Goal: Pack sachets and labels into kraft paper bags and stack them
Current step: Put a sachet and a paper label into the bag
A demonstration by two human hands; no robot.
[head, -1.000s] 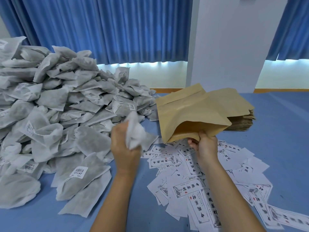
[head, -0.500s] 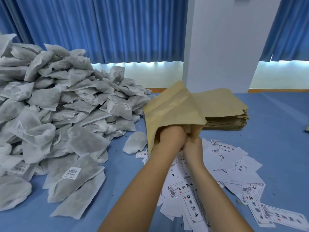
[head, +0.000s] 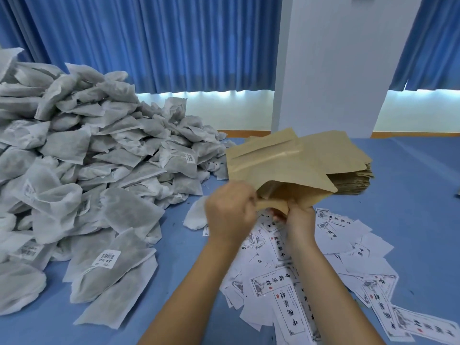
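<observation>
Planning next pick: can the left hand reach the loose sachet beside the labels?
Likely yes: the loose sachet lies uncovered right beside the left hand, but that hand first has to release the kraft bag it grips.

kraft bag [head: 273, 168] raised, mouth open, labels [head: 271, 282] strewn below, sachet heap [head: 99, 170] at L, bag stack [head: 353, 180] behind

The head camera looks forward and down, close over the blue table [head: 410, 195].
</observation>
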